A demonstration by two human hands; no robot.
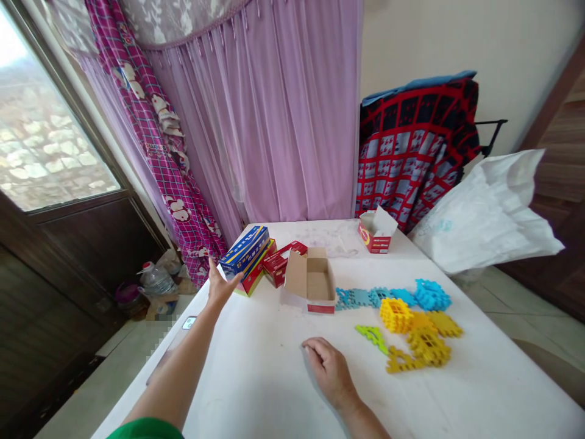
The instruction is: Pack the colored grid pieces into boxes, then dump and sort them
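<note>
Blue box (245, 251) points lengthwise away rightward, left hand (222, 286) spread at its near end (right hand (329, 373) curled).

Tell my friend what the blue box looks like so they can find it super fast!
Find the white table before the purple curtain, then go to its far left corner. There, by the person's left hand, the long blue box lies on top of a red and yellow-green box. Its blue colour and yellow stripe set it apart from the red box beside it.

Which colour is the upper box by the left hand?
The upper box is mostly blue with yellow stripes (head view).
</note>
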